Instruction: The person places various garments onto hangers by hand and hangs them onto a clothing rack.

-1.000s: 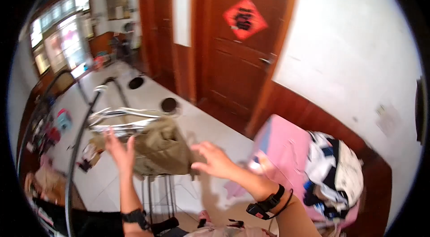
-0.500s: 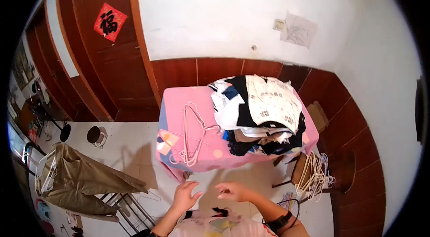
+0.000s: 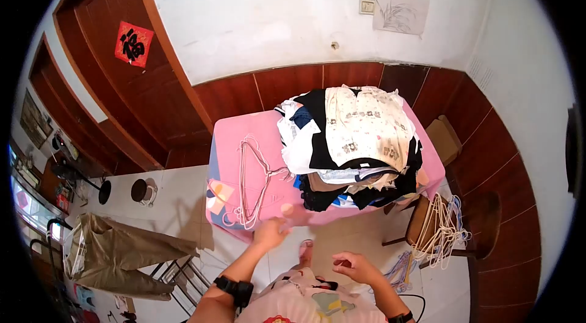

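Observation:
My left hand (image 3: 271, 236) is at the front edge of the pink-covered table (image 3: 317, 217), fingers stretched forward and slightly blurred, holding nothing I can see. Just beyond it, several thin pink clothes hangers (image 3: 264, 184) lie on the cloth. My right hand (image 3: 359, 269) hovers in front of the table, thumb and fingers apart with a dark gap between them. A tall pile of folded clothes (image 3: 312, 140) fills the table's right part, topped by a cream patterned garment (image 3: 366, 125).
A wooden chair (image 3: 487, 225) at the right has many white and blue hangers (image 3: 441, 231) hung on it. Khaki trousers (image 3: 113, 253) hang over a metal rack (image 3: 177, 277) at the left. A stool (image 3: 139, 190) stands farther back. More hangers (image 3: 401, 271) lie low at right.
My left hand has moved forward and right to the table's front edge. My right hand has shifted right, away from the left. The view has turned and moved closer to the table.

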Motion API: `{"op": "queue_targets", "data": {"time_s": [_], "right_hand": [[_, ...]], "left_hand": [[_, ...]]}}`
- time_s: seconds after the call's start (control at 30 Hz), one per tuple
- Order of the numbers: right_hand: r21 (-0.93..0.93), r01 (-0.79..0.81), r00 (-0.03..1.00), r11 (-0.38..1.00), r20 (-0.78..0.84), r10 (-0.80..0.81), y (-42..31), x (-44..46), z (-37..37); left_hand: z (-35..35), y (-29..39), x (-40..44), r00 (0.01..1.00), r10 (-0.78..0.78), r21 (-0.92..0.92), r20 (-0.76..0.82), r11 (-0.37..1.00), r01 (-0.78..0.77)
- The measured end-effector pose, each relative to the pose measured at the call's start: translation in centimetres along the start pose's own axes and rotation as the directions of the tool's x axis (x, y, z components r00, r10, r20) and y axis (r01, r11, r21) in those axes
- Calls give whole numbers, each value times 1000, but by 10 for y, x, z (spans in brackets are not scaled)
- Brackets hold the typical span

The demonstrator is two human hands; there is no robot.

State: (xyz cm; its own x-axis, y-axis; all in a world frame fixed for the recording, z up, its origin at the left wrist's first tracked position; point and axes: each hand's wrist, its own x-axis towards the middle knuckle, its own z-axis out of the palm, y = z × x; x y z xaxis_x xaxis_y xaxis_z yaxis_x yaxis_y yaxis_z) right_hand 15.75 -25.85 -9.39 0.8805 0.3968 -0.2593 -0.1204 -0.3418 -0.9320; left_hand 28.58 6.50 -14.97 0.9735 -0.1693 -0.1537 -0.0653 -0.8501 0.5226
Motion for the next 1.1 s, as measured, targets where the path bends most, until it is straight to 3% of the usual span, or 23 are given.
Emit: {"op": "queue_targets", "data": {"time_s": [0.07,0.13,0.17,0.23,0.37,0.43,0.57,0.63,0.77,0.87,0.93,1.0,1.07,1.1], "right_hand": [[-15,-29,999,999,-36,28,3,8,-10],[-37,-88,995,995,-53,86,-12,22,-29],[-59,-139,989,989,-60,136,-22,27,-39],[-86,-160,986,983,-64,155,-32,53,-53],[-117,-217,975,969,-75,210,-50,94,-66],[10,-162,985,987,-59,163,-47,112,-66],[-40,-159,987,986,-17,159,-49,127,-74],[-27,-236,972,971,-1,236,-55,131,-80],[-69,-194,981,979,-7,194,-28,142,-92],[-53,-68,997,996,31,69,-24,151,-101],[-146,-53,997,988,56,62,-47,157,-111],[-147,-12,999,989,47,19,-41,154,-118],[-134,-79,996,988,35,84,-44,151,-128],[-135,-78,996,988,35,83,-42,149,-132]], "left_hand": [[9,-38,33,997,-51,18,-50,998,52],[13,-64,67,946,-224,169,-233,949,266],[15,-70,79,944,-234,157,-234,949,274],[9,-82,109,838,-529,62,-135,839,540],[19,-89,141,766,-611,44,-197,775,630],[15,-82,152,709,-685,39,-167,714,699],[25,-103,156,712,-689,22,-136,716,698],[34,-126,160,845,-513,-61,-152,858,510],[28,-114,159,827,-550,-53,-115,835,548],[26,-99,156,752,-627,-20,-204,770,637],[14,-83,155,702,-706,65,-92,700,711],[15,-76,155,711,-693,124,-121,700,703],[18,-68,159,723,-675,176,-151,701,691],[24,-70,161,797,-581,245,-163,759,604]]}}
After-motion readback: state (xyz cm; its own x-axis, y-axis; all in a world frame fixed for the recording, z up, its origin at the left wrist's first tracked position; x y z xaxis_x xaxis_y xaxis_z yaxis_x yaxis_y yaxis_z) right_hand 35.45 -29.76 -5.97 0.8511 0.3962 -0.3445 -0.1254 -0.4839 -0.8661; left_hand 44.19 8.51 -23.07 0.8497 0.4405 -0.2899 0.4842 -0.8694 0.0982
